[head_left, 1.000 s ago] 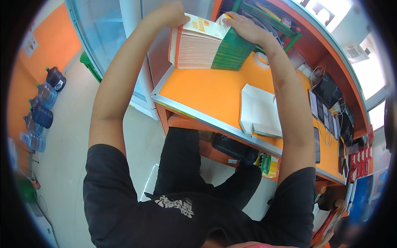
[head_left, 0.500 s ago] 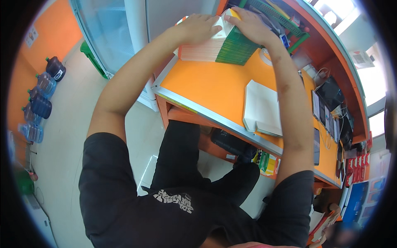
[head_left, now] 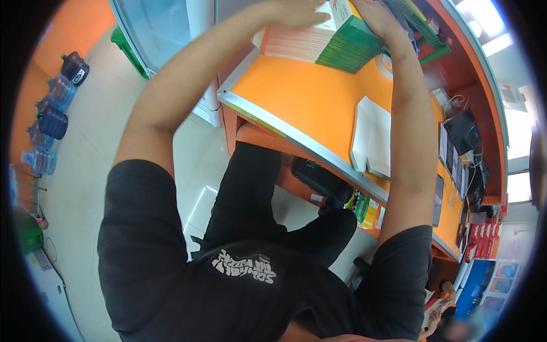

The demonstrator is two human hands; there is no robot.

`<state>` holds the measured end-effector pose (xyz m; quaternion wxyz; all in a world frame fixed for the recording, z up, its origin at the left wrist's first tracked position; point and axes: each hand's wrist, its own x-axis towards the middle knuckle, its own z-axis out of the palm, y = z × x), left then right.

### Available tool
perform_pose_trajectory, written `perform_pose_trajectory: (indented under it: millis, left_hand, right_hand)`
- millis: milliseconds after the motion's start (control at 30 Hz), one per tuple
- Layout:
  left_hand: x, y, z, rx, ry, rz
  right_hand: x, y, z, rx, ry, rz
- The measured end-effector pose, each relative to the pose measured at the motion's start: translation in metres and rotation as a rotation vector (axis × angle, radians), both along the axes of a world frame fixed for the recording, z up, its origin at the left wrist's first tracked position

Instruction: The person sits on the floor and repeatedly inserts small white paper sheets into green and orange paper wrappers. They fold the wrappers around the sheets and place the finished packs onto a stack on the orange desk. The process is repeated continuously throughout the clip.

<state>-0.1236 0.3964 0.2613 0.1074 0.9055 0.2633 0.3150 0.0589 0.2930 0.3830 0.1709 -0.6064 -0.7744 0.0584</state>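
We see 1 green-and-white stack of thin pieces (head_left: pixel 323 47) at the far end of the orange tabletop (head_left: pixel 296 97). The left hand (head_left: pixel 299 12) lies open over the stack's top; the right hand (head_left: pixel 374 14) is at its right corner, partly out of view, and we cannot tell whether it grips.

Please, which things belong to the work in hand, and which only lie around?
In hand:
- stack, at left hand and right hand
- desk, under it

Apparently lying around:
- ring
- phones
- bottles

White item: unclear.
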Motion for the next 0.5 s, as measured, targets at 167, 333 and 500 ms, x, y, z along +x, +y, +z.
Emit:
perform_pose_trajectory:
  millis: [167, 333, 500]
  left_hand:
    - [-0.017, -0.068, 0.095, -0.191, 0.543, 0.26]
    - [-0.021, -0.075, 0.054, -0.146, 0.226, 0.139]
    - [-0.029, -0.061, 0.038, -0.124, 0.103, 0.128]
  right_hand:
    - [0.001, 0.032, -0.019, 0.045, 0.017, -0.094]
    - [0.004, 0.026, -0.015, 0.025, 0.019, -0.13]
    - [-0.011, 0.019, -0.005, -0.051, 0.031, -0.089]
